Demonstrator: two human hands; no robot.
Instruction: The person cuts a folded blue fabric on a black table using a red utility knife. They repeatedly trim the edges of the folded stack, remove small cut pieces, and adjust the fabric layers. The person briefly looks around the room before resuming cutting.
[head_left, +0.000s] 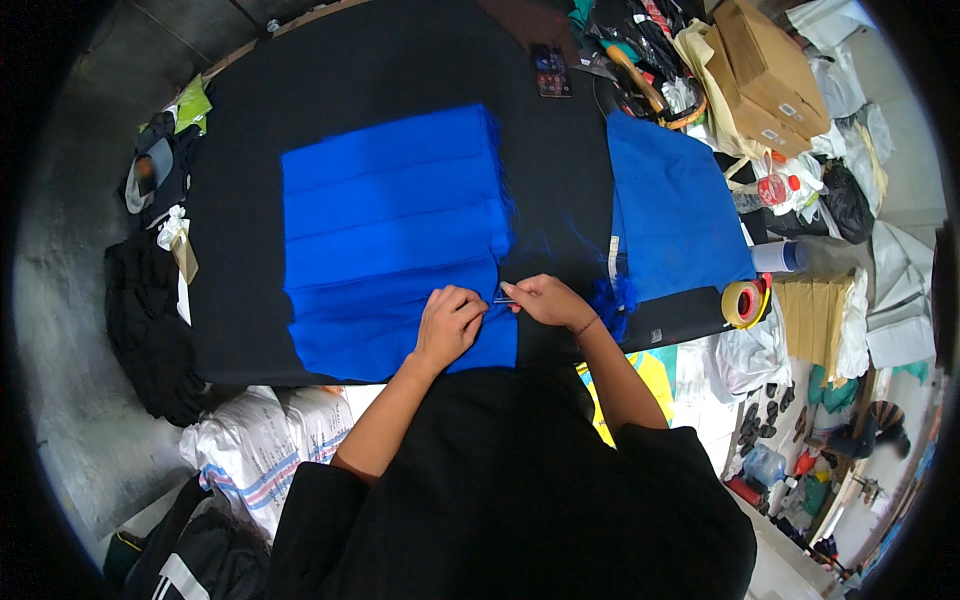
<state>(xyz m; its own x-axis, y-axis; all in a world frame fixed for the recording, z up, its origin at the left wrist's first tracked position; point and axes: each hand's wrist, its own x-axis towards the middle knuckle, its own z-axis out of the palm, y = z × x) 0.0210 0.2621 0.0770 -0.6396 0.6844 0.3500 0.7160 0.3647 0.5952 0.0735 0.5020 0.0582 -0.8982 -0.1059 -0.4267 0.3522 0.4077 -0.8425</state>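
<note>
On the black surface [560, 190], I have the bright-blue rectangular woven cloth [390, 225] under and ahead-left of the left hand [450, 322], long axis running away. That nearer hand rests curled; whether it pinches, I can't tell. Just right, the right hand [548, 300] clamps a slim metallic tool [503, 300].

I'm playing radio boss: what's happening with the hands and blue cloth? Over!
Left hand on blue cloth. Right hand holding small shiny tool at cloth's right edge. Loose blue threads nearby.
</note>
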